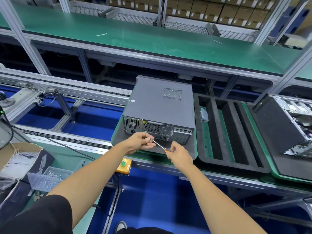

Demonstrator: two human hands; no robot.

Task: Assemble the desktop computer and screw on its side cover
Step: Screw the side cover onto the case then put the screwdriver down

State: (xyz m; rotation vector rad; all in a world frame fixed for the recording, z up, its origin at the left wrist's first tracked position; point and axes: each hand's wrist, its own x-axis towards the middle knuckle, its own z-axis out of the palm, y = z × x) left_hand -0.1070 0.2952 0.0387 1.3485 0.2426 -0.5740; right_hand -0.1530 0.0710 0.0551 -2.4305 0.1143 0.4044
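A grey desktop computer (160, 105) lies on its side on a dark mat over a green pallet (195, 149), its side cover on top and its rear panel with fans and ports facing me. My right hand (179, 155) grips the orange-and-black handle of a thin screwdriver (158, 144). The shaft slants up and to the left. My left hand (143, 141) pinches the screwdriver's tip just in front of the rear panel. Whether a screw sits at the tip is hidden by my fingers.
A black foam tray (228, 132) with long slots lies right of the computer. An open computer case (290, 125) stands at the far right. A clear bin of screws (49, 178) and a cardboard box (18, 159) sit at the lower left. A yellow button box (124, 165) hangs on the bench edge.
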